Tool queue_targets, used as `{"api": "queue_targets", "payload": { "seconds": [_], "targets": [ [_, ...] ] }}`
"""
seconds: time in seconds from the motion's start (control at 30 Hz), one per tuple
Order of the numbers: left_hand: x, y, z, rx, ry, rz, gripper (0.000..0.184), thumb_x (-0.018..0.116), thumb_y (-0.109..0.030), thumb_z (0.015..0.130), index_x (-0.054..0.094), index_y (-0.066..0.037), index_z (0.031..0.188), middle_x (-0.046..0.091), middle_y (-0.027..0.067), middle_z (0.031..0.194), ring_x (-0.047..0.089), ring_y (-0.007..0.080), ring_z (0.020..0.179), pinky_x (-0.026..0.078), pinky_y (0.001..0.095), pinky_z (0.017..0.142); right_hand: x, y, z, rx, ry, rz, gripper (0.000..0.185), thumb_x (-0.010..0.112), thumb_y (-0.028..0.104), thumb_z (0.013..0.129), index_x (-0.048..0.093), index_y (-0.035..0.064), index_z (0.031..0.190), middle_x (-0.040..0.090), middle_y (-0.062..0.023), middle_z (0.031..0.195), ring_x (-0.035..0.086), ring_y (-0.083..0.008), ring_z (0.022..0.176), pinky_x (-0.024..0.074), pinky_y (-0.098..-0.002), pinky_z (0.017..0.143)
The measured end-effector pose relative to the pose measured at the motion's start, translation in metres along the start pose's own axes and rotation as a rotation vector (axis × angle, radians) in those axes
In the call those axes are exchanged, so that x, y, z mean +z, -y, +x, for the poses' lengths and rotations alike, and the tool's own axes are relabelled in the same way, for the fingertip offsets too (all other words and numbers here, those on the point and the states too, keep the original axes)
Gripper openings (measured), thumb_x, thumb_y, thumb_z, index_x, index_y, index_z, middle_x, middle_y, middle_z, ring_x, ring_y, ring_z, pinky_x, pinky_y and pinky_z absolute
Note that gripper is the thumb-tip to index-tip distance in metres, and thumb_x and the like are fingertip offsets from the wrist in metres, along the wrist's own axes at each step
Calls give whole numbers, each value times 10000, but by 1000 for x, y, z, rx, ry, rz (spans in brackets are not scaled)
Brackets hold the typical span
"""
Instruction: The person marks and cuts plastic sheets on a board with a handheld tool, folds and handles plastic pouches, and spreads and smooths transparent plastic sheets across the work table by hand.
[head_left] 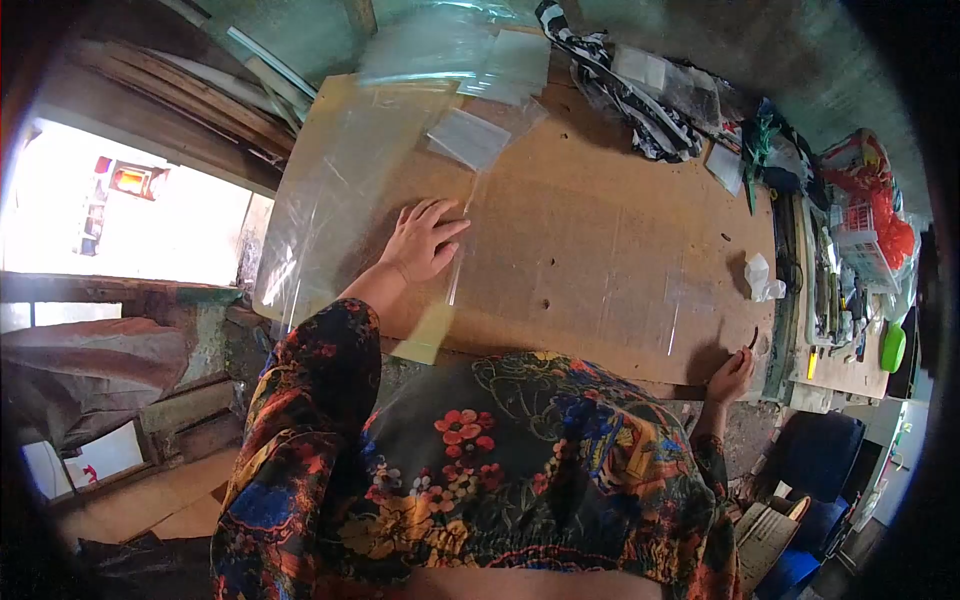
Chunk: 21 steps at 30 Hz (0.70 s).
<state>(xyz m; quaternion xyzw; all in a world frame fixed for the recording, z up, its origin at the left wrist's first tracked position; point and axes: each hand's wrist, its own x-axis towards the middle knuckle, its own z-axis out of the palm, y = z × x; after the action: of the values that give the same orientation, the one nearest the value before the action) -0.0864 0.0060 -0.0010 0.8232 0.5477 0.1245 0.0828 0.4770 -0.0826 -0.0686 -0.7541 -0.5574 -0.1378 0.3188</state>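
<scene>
My left hand (425, 240) lies flat with its fingers spread, pressing on clear plastic sheeting (340, 190) at the left of a brown board (590, 160). My right hand (732, 375) is at the board's front right edge, fingers closed round a small thin dark tool (755, 338) whose tip sticks up; its exact kind is too small to tell. Between the hands a transparent sheet (570, 270) covers part of the board, its edges showing as bright lines. A pale yellow strip (425, 335) sits below my left hand, near the front edge.
Stacked clear sheets (430, 45) and a smaller translucent piece (470, 138) lie at the back. Black-and-white striped fabric (655, 130) is bunched at the back right. Crumpled white plastic (762, 278) rests at the right, beside a tray of tools (835, 285) and a white basket (865, 240).
</scene>
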Motion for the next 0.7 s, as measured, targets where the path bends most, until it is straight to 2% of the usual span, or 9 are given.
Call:
{"api": "queue_targets", "payload": {
  "seconds": [0.07,0.27,0.57,0.63,0.67,0.7],
  "targets": [
    [0,3,2,16,29,14,330,547,-253,786,569,-155,1101,386,84,1254,353,276,1171,263,434,972,0,1,0,-6,-2,-10,174,470,102,854,550,10,978,567,-153,910,541,-321,842,441,-390,717],
    [0,5,5,-13,55,15,357,570,-299,761,573,-184,1099,376,84,1263,322,273,1197,245,437,984,3,-2,-2,29,0,16,168,478,100,850,551,13,974,568,-151,908,539,-323,833,441,-385,715],
    [-4,7,8,8,124,37,405,550,-312,771,526,-232,1168,329,81,1297,274,270,1229,218,463,996,4,-5,-1,-30,-27,-2,182,483,126,859,550,9,981,570,-150,919,545,-319,836,451,-378,704],
    [-6,6,7,-6,158,63,409,543,-344,783,504,-274,1185,316,61,1306,251,252,1241,189,445,1015,2,7,-1,106,-48,22,175,496,101,855,539,11,999,568,-144,955,556,-276,863,468,-357,686],
    [-6,7,8,-11,153,60,409,543,-344,783,504,-274,1185,316,61,1306,251,252,1241,189,445,1015,3,14,1,98,-49,23,175,496,101,855,539,11,999,568,-144,955,556,-276,863,468,-357,686],
    [-7,7,8,6,153,51,417,548,-332,778,505,-261,1187,309,70,1313,251,263,1242,191,455,1013,6,22,5,193,-120,174,174,505,81,848,531,9,1004,563,-140,974,556,-249,874,475,-337,686]
  ]
}}
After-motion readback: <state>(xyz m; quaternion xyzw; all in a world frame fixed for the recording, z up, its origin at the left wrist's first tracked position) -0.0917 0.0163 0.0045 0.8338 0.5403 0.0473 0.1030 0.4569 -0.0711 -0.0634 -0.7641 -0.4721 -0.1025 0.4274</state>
